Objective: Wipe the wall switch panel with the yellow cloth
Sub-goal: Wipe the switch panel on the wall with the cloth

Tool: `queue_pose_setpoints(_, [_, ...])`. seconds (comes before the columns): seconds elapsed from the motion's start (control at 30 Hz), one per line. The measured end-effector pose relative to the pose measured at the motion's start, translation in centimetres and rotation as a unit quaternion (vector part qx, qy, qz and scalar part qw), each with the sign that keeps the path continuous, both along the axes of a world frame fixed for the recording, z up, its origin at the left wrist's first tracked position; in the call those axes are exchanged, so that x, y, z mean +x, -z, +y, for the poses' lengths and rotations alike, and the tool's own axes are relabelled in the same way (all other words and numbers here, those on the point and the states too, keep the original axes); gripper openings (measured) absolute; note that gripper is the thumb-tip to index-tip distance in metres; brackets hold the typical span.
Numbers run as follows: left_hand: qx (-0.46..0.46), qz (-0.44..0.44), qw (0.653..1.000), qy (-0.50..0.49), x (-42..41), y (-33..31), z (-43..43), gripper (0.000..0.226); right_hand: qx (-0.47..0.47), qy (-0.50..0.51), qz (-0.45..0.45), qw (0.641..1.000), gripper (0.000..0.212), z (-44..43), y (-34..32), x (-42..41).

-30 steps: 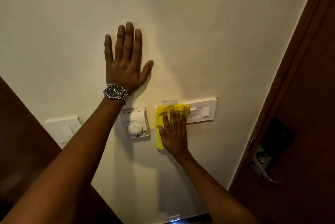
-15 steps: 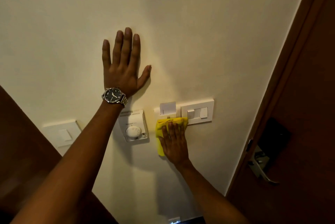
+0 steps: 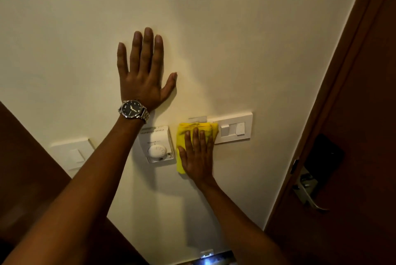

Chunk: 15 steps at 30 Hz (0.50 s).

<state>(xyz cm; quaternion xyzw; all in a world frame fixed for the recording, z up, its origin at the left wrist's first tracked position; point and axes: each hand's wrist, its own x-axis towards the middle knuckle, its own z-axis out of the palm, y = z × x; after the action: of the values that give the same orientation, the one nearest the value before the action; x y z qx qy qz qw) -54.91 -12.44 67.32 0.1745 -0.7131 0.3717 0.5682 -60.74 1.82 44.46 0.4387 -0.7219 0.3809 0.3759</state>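
Cream wall (image 3: 246, 39) filled the view beside a brown door (image 3: 364, 136). Left hand (image 3: 142, 78) lay flat on it, fingers spread, holding nothing. Right hand (image 3: 198, 157) pressed the yellow cloth (image 3: 184, 136) flat over the left end of the switch panel (image 3: 235, 128), just beside a thermostat (image 3: 157, 147).

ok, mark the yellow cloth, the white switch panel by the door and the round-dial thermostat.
yellow cloth (image 3: 194, 129): head view, upper folded edge above the fingers.
white rectangular switch panel (image 3: 246, 119): head view, bare frame above the rockers.
white round-dial thermostat (image 3: 157, 150): head view, centre of the dial.
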Motion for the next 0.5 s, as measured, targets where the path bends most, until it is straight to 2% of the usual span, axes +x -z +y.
queue_pose_setpoints(0.13, [-0.007, -0.004, 1.0, -0.002, 0.2, -0.3, 0.3, 0.081, 0.045, 0.005, 0.094, 0.995, 0.064, 1.9, 3.7, -0.9])
queue_pose_setpoints(0.2, [0.0, 0.001, 1.0, -0.005, 0.3, -0.1, 0.4, 0.08, 0.026, 0.008, 0.073, 0.997, 0.063, 1.1, 2.6, -0.5])
queue_pose_setpoints(0.27, [-0.002, -0.006, 1.0, -0.005, 0.2, 0.0, 0.4, 0.081, -0.013, 0.0, 0.007, 1.0, 0.062, -0.1, 1.1, 0.4])
queue_pose_setpoints(0.33, [-0.003, -0.004, 1.0, -0.017, 0.1, -0.3, 0.3, 0.081, -0.009, 0.008, 0.004, 1.0, 0.063, -0.5, 0.9, 0.2])
queue_pose_setpoints(0.5, [0.003, -0.004, 1.0, -0.012, 0.2, -0.3, 0.5, 0.082, 0.043, -0.002, 0.109, 0.993, 0.065, 1.8, 3.1, -1.5])
